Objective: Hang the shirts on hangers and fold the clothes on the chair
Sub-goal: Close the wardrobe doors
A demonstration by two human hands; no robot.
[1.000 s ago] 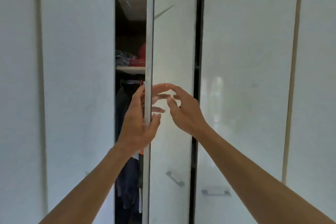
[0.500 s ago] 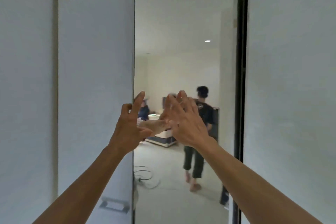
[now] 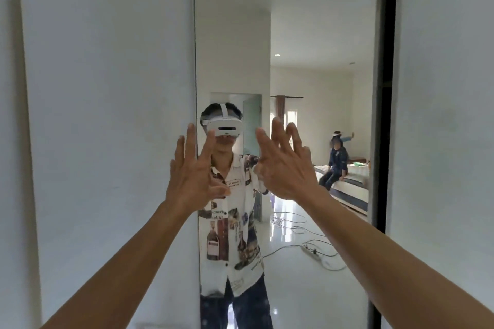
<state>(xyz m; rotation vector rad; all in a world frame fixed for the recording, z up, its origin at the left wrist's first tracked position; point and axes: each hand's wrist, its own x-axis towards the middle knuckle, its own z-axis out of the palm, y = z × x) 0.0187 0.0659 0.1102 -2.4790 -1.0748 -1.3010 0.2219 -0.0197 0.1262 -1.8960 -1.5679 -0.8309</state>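
Observation:
I face a white wardrobe whose middle door [image 3: 307, 35] carries a full-length mirror and fills the centre of the head view. My left hand [image 3: 191, 171] is raised with straight fingers at the mirror door's left edge, over the seam with the left door [image 3: 107, 115]. My right hand [image 3: 287, 165] is lifted flat with spread fingers in front of the mirror glass. Neither hand holds anything. No shirts, hangers or chair are in sight; the wardrobe's inside is hidden.
A dark gap [image 3: 387, 88] runs between the mirror door and the right door [image 3: 449, 115]. The mirror reflects a person in a patterned shirt with a headset, a bed [image 3: 347, 184] with someone sitting on it, and a power strip [image 3: 311, 251] with cables on the glossy floor.
The mirror door has swung from edge-on to nearly flush, covering the clothes inside. My left hand has let go of its edge, and both hands now spread flat towards the glass.

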